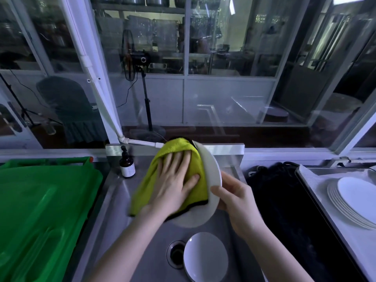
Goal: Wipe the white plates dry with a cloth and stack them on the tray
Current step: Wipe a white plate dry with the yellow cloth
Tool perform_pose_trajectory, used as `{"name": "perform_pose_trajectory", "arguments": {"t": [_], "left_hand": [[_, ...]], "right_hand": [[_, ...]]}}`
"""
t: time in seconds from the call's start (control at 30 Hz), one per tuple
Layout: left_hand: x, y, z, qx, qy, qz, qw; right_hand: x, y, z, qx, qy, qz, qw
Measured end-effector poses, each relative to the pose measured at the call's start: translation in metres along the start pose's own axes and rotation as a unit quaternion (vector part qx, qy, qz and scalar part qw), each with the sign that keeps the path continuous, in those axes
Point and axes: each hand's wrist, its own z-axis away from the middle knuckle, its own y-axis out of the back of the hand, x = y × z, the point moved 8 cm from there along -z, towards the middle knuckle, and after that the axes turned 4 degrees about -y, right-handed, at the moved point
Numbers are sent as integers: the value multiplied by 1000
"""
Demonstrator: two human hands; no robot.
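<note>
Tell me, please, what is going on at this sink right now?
A person is drying a round white plate, held tilted above the stainless steel sink. The right hand has its grip on the plate's rim, while the left hand presses a yellow-green cloth flat against its face. Another white plate lies by the drain, apparently waiting, and a stack of white plates already sits on the metal tray to the right.

One cloth (147, 191), one bottle (127, 167), one tray (314, 180)
</note>
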Motion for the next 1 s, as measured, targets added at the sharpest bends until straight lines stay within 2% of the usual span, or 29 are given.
{"name": "perform_pose_trajectory", "arguments": {"t": [0.07,0.17,0.3,0.37,0.47,0.6,0.67,0.73,0.8,0.87,0.93,1.0], "left_hand": [[-6,16,-11,8,-1,-4,1000],[-7,40,-20,13,-45,40,998],[-2,49,-27,-64,-59,76,993],[0,42,-25,-98,-55,119,986],[-12,30,-10,-90,11,240,967],[-29,20,27,4,107,358,928],[-35,14,44,29,156,398,903],[-38,13,52,41,192,412,890],[-40,18,45,45,191,370,908],[-28,22,28,-3,138,310,941],[-5,19,11,-88,52,263,959],[2,20,4,-126,27,229,965]], "right_hand": [[-1,-3,6,-10,4,51,999],[-20,-4,6,-20,40,160,986],[-46,-21,-8,-68,94,396,911],[-53,-28,-14,-89,99,450,883],[-54,-23,-19,-112,60,460,879],[-52,-4,-16,-101,33,455,884],[-52,12,-12,-71,22,413,908],[-51,26,-8,-36,-2,324,945],[-49,29,-7,-13,7,312,950],[-46,9,-6,-51,37,409,911],[-36,-18,-5,-110,57,488,864],[-35,-26,-6,-121,54,489,862]]}}
